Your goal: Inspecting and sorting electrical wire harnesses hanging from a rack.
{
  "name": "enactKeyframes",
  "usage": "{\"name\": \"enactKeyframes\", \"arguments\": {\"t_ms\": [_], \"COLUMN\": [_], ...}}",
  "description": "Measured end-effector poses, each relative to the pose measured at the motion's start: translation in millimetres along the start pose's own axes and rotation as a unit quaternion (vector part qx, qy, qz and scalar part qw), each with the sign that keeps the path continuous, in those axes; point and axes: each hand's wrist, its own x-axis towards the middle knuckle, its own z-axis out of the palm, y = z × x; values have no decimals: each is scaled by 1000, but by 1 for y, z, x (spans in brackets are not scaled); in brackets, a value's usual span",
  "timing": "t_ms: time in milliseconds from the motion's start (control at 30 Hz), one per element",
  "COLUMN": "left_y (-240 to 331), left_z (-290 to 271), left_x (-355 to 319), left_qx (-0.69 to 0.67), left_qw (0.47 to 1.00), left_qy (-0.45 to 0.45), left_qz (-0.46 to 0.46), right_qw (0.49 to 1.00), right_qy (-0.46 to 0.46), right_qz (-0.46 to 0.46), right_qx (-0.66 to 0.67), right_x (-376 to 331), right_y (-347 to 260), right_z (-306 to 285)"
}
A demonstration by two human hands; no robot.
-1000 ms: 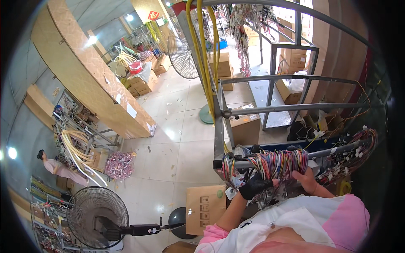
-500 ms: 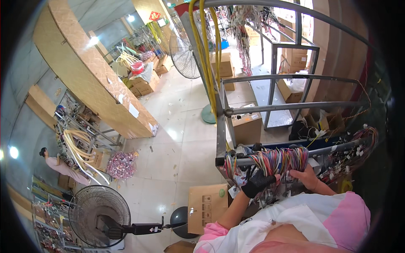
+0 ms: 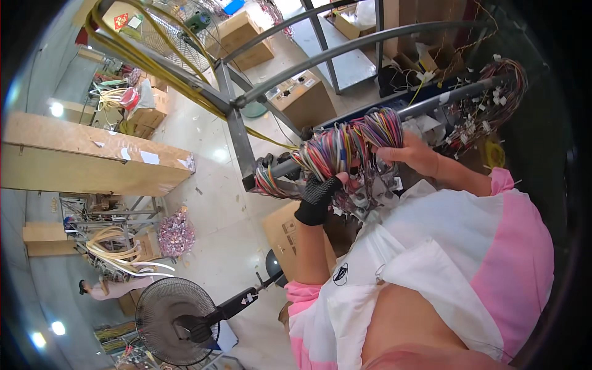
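A thick bundle of multicoloured wires (image 3: 345,145) hangs over a grey metal rail in front of me. My left hand (image 3: 319,196), in a black fingerless glove, is closed on the lower left of the bundle, its bare thumb tip showing against the strands. Bare, my right hand (image 3: 414,154) grips the bundle's right side, thumb across the front and fingers partly hidden behind the wires. Small white connectors (image 3: 376,194) dangle below, between my forearms. A smaller wire bundle (image 3: 266,180) hangs at the rail's left end.
More wires with white connectors (image 3: 493,102) hang along the rail to the right. Yellow hoses (image 3: 166,86) drape over the frame's upright. A pedestal fan (image 3: 176,320) stands at lower left, near a carton (image 3: 283,231). Another carton (image 3: 302,102) sits behind the rail. Farther left, a person (image 3: 114,288) is at work.
The view has tilted and come closer to the rail, so the bundle sits higher in it. Both hands stay at the bundle; my right hand now holds its side, higher up.
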Motion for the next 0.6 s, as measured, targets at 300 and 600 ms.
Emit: {"name": "enactKeyframes", "arguments": {"t_ms": [300, 600], "left_y": [19, 5], "left_z": [21, 25], "left_x": [-11, -5], "left_qx": [18, -2], "left_qw": [995, 994], "left_qy": [87, 113], "left_qz": [-38, -9], "right_qw": [975, 964], "right_qy": [-75, -147], "right_qz": [64, 52], "right_qx": [199, 215], "right_x": [-4, 15], "right_y": [-12, 8], "right_z": [-11, -8]}}
